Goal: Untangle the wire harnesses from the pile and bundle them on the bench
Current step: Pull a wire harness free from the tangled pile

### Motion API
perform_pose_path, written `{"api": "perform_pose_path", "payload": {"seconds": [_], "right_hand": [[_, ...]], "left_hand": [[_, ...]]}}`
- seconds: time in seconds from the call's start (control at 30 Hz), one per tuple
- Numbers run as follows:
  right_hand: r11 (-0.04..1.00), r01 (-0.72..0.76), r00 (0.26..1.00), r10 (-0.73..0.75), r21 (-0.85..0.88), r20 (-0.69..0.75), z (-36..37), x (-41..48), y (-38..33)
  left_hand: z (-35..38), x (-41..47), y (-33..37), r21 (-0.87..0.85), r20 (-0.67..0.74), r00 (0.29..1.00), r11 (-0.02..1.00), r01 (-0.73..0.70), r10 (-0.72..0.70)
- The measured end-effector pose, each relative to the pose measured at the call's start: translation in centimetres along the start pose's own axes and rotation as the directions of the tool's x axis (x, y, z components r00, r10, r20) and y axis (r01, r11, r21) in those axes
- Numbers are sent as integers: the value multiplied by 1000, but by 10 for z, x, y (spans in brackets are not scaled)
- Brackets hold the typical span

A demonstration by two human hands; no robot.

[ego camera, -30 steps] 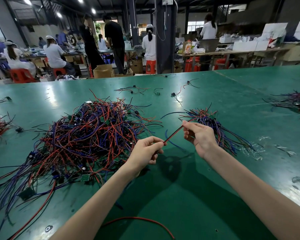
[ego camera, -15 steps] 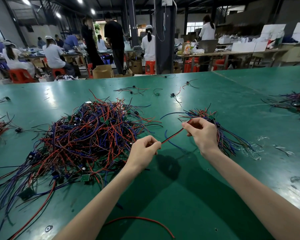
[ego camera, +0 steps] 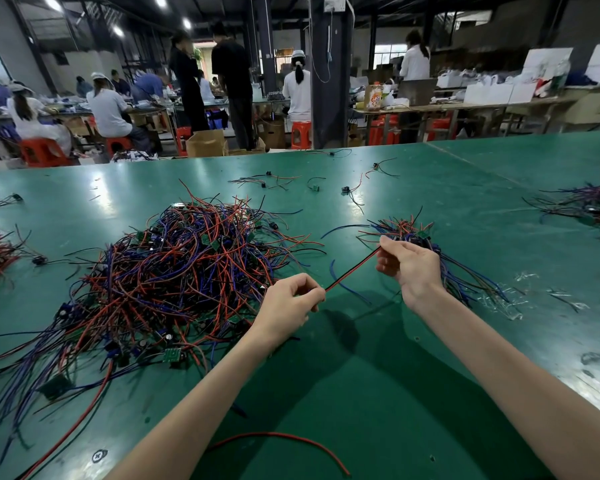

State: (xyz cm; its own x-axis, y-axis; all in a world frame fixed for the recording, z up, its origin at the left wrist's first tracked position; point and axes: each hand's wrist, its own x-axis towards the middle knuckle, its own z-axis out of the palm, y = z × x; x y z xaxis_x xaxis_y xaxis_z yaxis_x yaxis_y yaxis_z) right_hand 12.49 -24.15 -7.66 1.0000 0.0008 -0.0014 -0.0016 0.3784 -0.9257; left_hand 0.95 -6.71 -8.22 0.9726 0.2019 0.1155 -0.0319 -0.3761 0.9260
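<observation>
**Wire pair taut between both hands**

My left hand (ego camera: 288, 299): fingers curled, grip pinching the near end of a red-and-black wire pair (ego camera: 352, 271). My right hand (ego camera: 409, 265): thumb and fingers pinching the far end, higher and farther out. The pair runs straight between the two grips, lifted off the green counter (ego camera: 361, 393). Big tangled pile (ego camera: 174, 271) of red, blue and black harnesses lies on the counter to my left. A smaller bundle (ego camera: 400, 228) lies just behind my right hand. A loose red wire (ego camera: 281, 436) curves on the counter between my forearms.
</observation>
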Motion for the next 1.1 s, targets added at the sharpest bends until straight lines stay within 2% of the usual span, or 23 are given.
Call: {"api": "perform_pose_path", "payload": {"seconds": [0.07, 0.2, 0.3, 0.43, 0.53, 0.63, 0.7, 0.8, 0.9, 0.97, 1.1], "right_hand": [[997, 50, 999, -50, -65, 7, -2, 1, 1], [934, 249, 968, -252, -255, 23, -3, 0, 1], [916, 287, 957, -288, -281, 39, -4, 0, 1], [964, 193, 981, -191, -181, 26, -4, 0, 0], [999, 41, 999, -41, 5, 13, 0, -1, -2], [978, -93, 995, 96, 184, -6, 3, -1, -5], [975, -104, 994, 110, 194, -18, 4, 0, -4], [1000, 6, 1000, -6, 5, -24, 3, 3, 0], [955, 159, 986, -167, -252, -12, 1, 5, 3], [930, 195, 978, -207, -312, -7, 0, 7, 4], [922, 183, 981, -196, -340, -4, -1, 9, 5]], "left_hand": [[0, 0, -1, 6, -1, 1000, 1000, 1, -1], [0, 1, -2, -18, -17, 1000, 1000, 6, -6], [-1, 1, -2, -41, -14, 1000, 999, 10, -11], [-2, 1, -3, -64, -7, 1000, 998, 17, -18], [-2, 2, -3, -77, -1, 1000, 997, 25, -25], [-2, 2, -3, -104, 13, 999, 994, 33, -31], [-2, 2, -3, -126, 24, 999, 991, 38, -35], [-2, 2, -2, -143, 47, 998, 989, 45, -38], [-3, 2, -1, -149, 54, 998, 988, 48, -40], [-4, 2, 0, -160, 54, 998, 986, 49, -41], [-5, 2, 0, -171, 60, 997, 984, 49, -40]]}}
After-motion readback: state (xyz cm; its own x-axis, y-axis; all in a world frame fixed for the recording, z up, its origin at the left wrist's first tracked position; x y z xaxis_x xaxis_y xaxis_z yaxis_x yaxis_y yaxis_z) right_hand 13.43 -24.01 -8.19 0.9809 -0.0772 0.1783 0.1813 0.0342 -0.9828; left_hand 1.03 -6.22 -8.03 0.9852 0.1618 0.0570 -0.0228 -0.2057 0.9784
